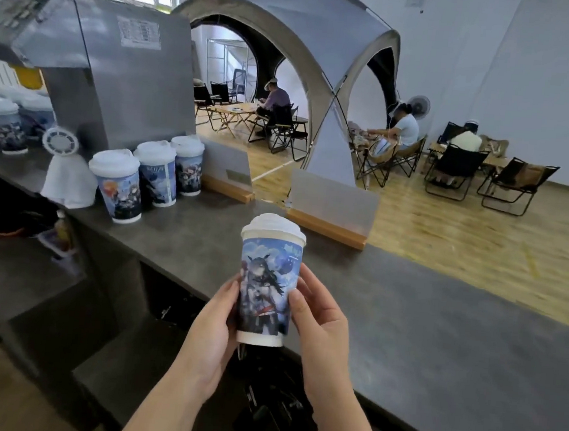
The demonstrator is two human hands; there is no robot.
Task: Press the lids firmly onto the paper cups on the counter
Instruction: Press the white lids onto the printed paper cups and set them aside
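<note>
I hold a blue printed paper cup (266, 289) upright in front of me, above the near edge of the dark counter (438, 332). A white domed lid (274, 226) sits on its rim. My left hand (213, 329) grips the cup's left side and my right hand (319, 318) grips its right side, fingers curled round the lower half. Three more lidded cups (152, 178) stand in a row on the counter to the left, beside a metal machine.
A large steel machine (116, 73) stands at the back left, with several more lidded cups (5, 122) behind it and a white cloth-covered item (68, 175). Two wooden-based sign holders (331, 212) sit on the counter's far edge. People sit at tables beyond.
</note>
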